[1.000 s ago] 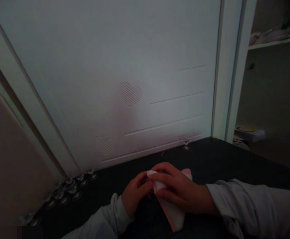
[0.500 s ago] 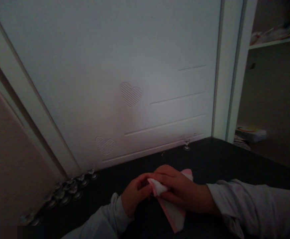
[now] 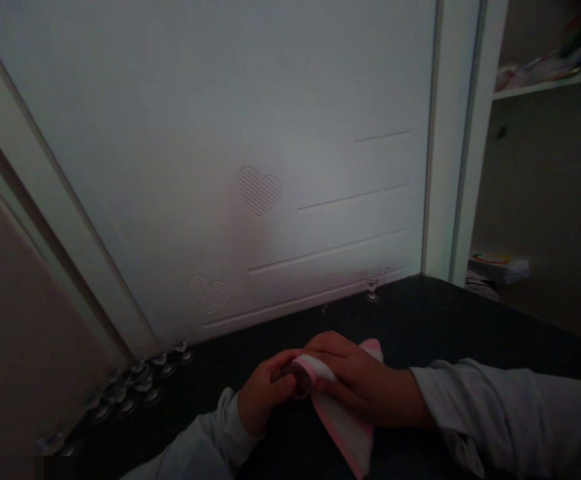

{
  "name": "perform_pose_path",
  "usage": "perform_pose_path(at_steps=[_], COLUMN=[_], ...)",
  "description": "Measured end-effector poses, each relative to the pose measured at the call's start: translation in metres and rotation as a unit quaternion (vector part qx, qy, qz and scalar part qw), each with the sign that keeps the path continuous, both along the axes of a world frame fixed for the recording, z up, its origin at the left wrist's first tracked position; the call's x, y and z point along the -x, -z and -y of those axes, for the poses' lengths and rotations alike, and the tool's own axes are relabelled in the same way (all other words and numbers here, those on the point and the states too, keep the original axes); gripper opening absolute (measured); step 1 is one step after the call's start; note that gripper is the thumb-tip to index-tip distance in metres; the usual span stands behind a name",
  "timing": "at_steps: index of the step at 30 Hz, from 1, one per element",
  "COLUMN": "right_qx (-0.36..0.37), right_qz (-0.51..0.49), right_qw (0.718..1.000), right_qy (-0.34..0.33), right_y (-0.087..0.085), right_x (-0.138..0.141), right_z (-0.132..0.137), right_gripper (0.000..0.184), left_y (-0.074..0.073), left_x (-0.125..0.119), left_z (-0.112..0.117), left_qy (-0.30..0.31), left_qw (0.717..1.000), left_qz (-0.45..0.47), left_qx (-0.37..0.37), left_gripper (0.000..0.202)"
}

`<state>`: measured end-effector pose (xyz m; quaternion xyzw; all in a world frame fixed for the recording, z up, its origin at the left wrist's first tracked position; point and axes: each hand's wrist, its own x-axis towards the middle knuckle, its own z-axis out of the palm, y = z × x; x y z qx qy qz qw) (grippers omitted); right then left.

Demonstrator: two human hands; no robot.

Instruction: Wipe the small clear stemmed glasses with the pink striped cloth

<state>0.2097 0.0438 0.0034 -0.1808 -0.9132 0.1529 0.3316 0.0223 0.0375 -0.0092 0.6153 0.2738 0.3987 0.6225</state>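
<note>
Low in the head view, my left hand (image 3: 265, 393) is closed round a small clear glass (image 3: 302, 383), whose round rim faces me. My right hand (image 3: 363, 383) grips a white cloth with pink edges (image 3: 344, 427) and presses part of it over the glass's right side. The cloth's lower end hangs down to the dark tabletop, and a pink corner sticks out behind my right hand. The lower part of the glass is hidden by my fingers and the cloth.
Several small stemmed glasses (image 3: 126, 400) stand in a cluster along the left table edge. One stemmed glass (image 3: 372, 291) stands at the back right of the dark table (image 3: 435, 333), by a white panel (image 3: 170, 167) with hearts. Shelves (image 3: 545, 88) are at right.
The glass has turned so that its round opening now shows between my hands. The cloth has shifted slightly on it, and both hands stay in nearly the same place.
</note>
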Motion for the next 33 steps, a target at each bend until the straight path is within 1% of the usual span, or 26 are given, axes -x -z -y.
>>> perform_pose_path(at_steps=[3,7,12,15,19,21,24,26,29,31,33], right_qx=[0.002,-0.008,-0.015,-0.016,-0.031,-0.04,-0.058,-0.077,-0.105,-0.105,-0.085], right_qz=[0.001,0.008,0.012,0.017,0.033,0.05,0.086,0.106,0.124,0.123,0.111], right_qw=[1.0,1.0,0.999,0.999,0.996,0.992,0.985,0.98,0.975,0.976,0.979], right_qy=[0.001,0.009,0.03,0.045,0.079,0.106,0.139,0.152,0.149,0.147,0.148], right_y=[0.0,0.001,0.005,0.006,0.007,0.007,0.007,0.007,0.008,0.008,0.008], right_x=[0.0,0.0,0.002,0.003,0.003,0.004,0.005,0.006,0.006,0.006,0.006], right_z=[-0.001,-0.002,-0.003,-0.003,-0.004,-0.005,-0.007,-0.008,-0.01,-0.011,-0.012], right_gripper=[0.028,0.029,0.027,0.021,0.016,0.014,0.011,0.011,0.011,0.011,0.011], left_y=[0.0,0.003,0.003,0.004,0.007,0.007,0.004,0.001,-0.002,-0.003,-0.002], left_x=[-0.001,-0.001,0.0,0.0,-0.001,-0.001,-0.003,-0.005,-0.007,-0.008,-0.008], left_z=[0.002,0.003,0.003,0.002,-0.002,-0.002,0.004,0.009,0.013,0.013,0.012], left_qy=[-0.015,-0.041,-0.032,-0.04,-0.089,-0.12,-0.161,-0.179,-0.196,-0.209,-0.223], left_qw=[1.0,0.999,0.999,0.999,0.996,0.992,0.981,0.974,0.961,0.952,0.948], left_qz=[0.003,0.008,-0.001,-0.008,-0.014,-0.028,-0.073,-0.11,-0.17,-0.19,-0.19], left_qx=[0.001,0.008,0.024,0.025,0.016,-0.019,-0.077,-0.085,-0.1,-0.115,-0.126], left_gripper=[0.054,0.056,0.06,0.06,0.06,0.059,0.053,0.046,0.032,0.025,0.021])
